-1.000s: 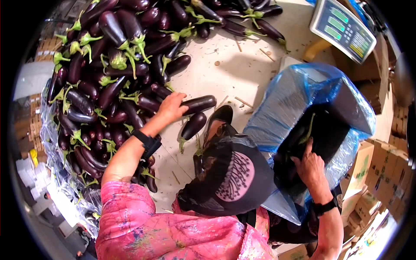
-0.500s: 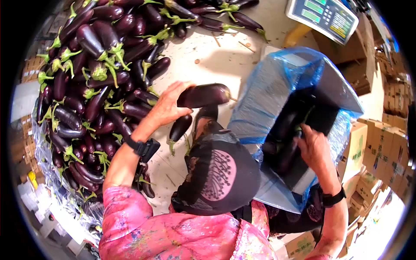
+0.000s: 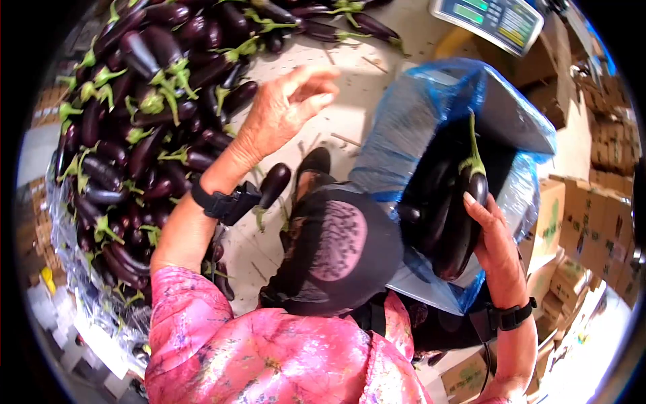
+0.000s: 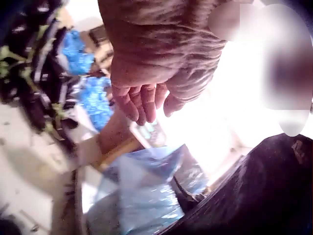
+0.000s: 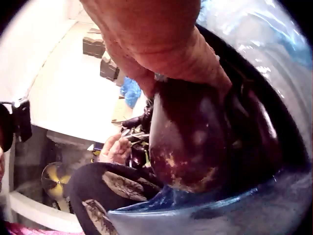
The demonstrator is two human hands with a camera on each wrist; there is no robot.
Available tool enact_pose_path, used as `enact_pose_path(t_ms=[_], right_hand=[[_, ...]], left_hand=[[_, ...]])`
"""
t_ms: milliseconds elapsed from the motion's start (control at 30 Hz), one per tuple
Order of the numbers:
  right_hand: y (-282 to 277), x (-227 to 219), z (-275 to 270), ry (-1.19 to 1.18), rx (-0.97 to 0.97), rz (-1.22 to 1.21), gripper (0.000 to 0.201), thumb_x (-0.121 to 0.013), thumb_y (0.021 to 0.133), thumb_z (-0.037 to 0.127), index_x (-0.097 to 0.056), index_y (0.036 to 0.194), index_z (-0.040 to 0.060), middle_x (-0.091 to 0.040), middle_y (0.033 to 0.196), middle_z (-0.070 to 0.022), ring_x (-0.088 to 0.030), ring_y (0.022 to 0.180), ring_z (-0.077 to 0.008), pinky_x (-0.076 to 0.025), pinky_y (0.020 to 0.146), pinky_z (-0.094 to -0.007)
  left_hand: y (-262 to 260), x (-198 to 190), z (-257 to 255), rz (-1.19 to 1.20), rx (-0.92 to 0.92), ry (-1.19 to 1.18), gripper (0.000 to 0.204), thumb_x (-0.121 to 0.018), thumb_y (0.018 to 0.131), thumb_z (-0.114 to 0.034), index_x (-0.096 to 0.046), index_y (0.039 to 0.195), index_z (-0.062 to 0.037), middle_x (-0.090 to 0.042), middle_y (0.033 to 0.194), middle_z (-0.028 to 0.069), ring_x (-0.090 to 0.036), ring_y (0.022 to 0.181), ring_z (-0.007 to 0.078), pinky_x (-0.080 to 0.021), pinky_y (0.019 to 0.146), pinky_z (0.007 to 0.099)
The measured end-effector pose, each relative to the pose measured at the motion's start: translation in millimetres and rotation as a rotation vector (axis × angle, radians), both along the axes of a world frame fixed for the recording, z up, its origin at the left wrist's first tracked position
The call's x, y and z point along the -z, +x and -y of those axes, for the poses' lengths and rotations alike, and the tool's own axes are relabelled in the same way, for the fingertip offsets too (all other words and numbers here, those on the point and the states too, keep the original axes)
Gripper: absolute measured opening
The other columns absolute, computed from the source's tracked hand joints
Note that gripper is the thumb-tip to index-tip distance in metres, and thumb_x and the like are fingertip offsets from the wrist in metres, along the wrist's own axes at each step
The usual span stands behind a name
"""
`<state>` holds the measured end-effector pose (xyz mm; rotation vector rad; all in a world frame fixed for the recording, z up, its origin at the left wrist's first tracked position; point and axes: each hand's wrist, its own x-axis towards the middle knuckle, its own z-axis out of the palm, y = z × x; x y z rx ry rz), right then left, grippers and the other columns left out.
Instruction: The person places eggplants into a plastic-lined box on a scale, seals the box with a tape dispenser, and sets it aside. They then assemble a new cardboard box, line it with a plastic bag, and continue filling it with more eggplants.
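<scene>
My right hand (image 3: 496, 236) grips a dark purple eggplant (image 3: 464, 222) over the lined box, its thumb across the upper body and its green stem pointing away. The right wrist view shows this eggplant (image 5: 188, 137) large, with brownish scuffs near its end. More eggplants (image 3: 434, 202) lie beside it in the box. My left hand (image 3: 286, 111), slightly blurred, hovers over the white surface between pile and box. In the left wrist view its fingers (image 4: 142, 105) bend loosely around nothing. A single eggplant (image 3: 274, 185) lies below that hand, near the shoe.
A big heap of eggplants (image 3: 145, 135) fills the left side, with clear plastic sheeting (image 3: 74, 269) along its edge. Blue plastic (image 3: 390, 128) lines the box at right. Behind it stands a digital scale (image 3: 491, 20). Cardboard cartons (image 3: 599, 222) are stacked at far right.
My left hand picked up an eggplant, then let it go and now moves without it. My right hand went from pointing into the box to gripping an eggplant there. The head view shifted slightly.
</scene>
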<state>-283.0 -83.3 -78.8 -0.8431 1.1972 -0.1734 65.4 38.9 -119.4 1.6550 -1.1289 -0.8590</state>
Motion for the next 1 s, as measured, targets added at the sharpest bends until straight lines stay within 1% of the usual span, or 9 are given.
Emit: enact_pose_path(t_ms=[67, 200, 267, 367, 567, 700, 833, 933, 1000], right_hand=[[4, 29, -5, 0.056, 0.037, -0.098, 0.052, -0.070, 0.094, 0.028, -0.049, 0.135, 0.0054, -0.059, 0.114, -0.0067, -0.058, 0.106, -0.0172, -0.048, 0.092, -0.0314], [24, 92, -14, 0.008, -0.112, -0.280, 0.055, -0.070, 0.093, 0.027, -0.045, 0.138, 0.0066, -0.057, 0.124, -0.0098, -0.052, 0.117, -0.0217, -0.043, 0.095, -0.0355], [27, 113, -19, -0.263, -0.270, -0.344, 0.067, -0.072, 0.091, 0.026, -0.038, 0.143, 0.0026, -0.063, 0.114, -0.0189, -0.061, 0.107, -0.0269, -0.049, 0.088, -0.0368], [21, 131, -31, -0.800, -0.541, -0.401, 0.074, -0.076, 0.086, 0.021, -0.035, 0.143, -0.0030, -0.067, 0.098, -0.0258, -0.067, 0.084, -0.0319, -0.054, 0.078, -0.0371], [33, 125, -8, -0.602, -0.679, -0.464, 0.089, -0.084, 0.079, 0.036, -0.038, 0.141, -0.0080, -0.066, 0.083, -0.0182, -0.064, 0.077, -0.0267, -0.053, 0.072, -0.0365], [7, 131, 8, -0.512, -0.606, -0.286, 0.084, -0.079, 0.083, 0.052, -0.050, 0.133, -0.0089, -0.068, 0.085, -0.0183, -0.067, 0.083, -0.0250, -0.054, 0.077, -0.0355], [20, 43, 43, -0.340, -0.396, -0.219, 0.059, -0.066, 0.095, 0.048, -0.061, 0.124, -0.0029, -0.068, 0.104, -0.0110, -0.066, 0.092, -0.0171, -0.054, 0.075, -0.0301], [36, -2, 44, -0.266, -0.358, -0.032, 0.059, -0.057, 0.100, 0.050, -0.058, 0.129, -0.0013, -0.067, 0.109, -0.0138, -0.066, 0.095, -0.0184, -0.054, 0.081, -0.0305], [41, -14, 39, -0.055, -0.242, 0.200, 0.060, -0.054, 0.101, 0.049, -0.053, 0.135, -0.0001, -0.067, 0.111, -0.0138, -0.066, 0.100, -0.0183, -0.054, 0.085, -0.0309]], left_hand=[[28, 72, -44, 0.143, -0.107, 0.215, 0.042, -0.068, 0.092, -0.010, -0.059, 0.132, -0.0031, -0.071, 0.114, 0.0135, -0.067, 0.108, 0.0165, -0.055, 0.092, 0.0321], [30, 200, -156, 0.307, -0.128, 0.511, 0.054, -0.077, 0.080, -0.025, -0.061, 0.128, -0.0052, -0.069, 0.109, 0.0194, -0.066, 0.105, 0.0359, -0.053, 0.094, 0.0435], [7, 218, -188, 0.439, -0.141, 0.768, 0.063, -0.078, 0.078, -0.025, -0.055, 0.133, -0.0042, -0.060, 0.122, 0.0201, -0.058, 0.114, 0.0407, -0.049, 0.097, 0.0470], [-20, 220, -192, 0.552, -0.206, 0.689, 0.076, -0.081, 0.075, -0.020, -0.045, 0.139, -0.0025, -0.052, 0.126, 0.0202, -0.055, 0.115, 0.0421, -0.046, 0.096, 0.0489], [-25, 251, -179, 0.585, -0.272, 0.630, 0.071, -0.083, 0.064, -0.021, -0.049, 0.125, -0.0090, -0.062, 0.113, 0.0198, -0.062, 0.102, 0.0428, -0.051, 0.088, 0.0492], [-12, 175, -161, 0.467, -0.145, 0.488, 0.085, -0.085, 0.059, -0.022, -0.051, 0.136, -0.0082, -0.062, 0.125, 0.0217, -0.061, 0.114, 0.0413, -0.050, 0.097, 0.0453], [-9, 30, -100, 0.052, -0.118, 0.244, 0.077, -0.085, 0.063, -0.003, -0.054, 0.134, -0.0087, -0.066, 0.118, 0.0110, -0.065, 0.106, 0.0212, -0.050, 0.098, 0.0333], [-26, -45, -43, 0.320, 0.065, -0.159, 0.077, -0.085, 0.064, 0.003, -0.055, 0.135, -0.0081, -0.063, 0.133, 0.0111, -0.060, 0.124, 0.0260, -0.046, 0.107, 0.0372], [-32, -70, 4, 0.416, 0.330, -0.491, 0.075, -0.092, 0.061, -0.009, -0.059, 0.128, -0.0054, -0.063, 0.130, 0.0145, -0.058, 0.125, 0.0298, -0.047, 0.104, 0.0396]])
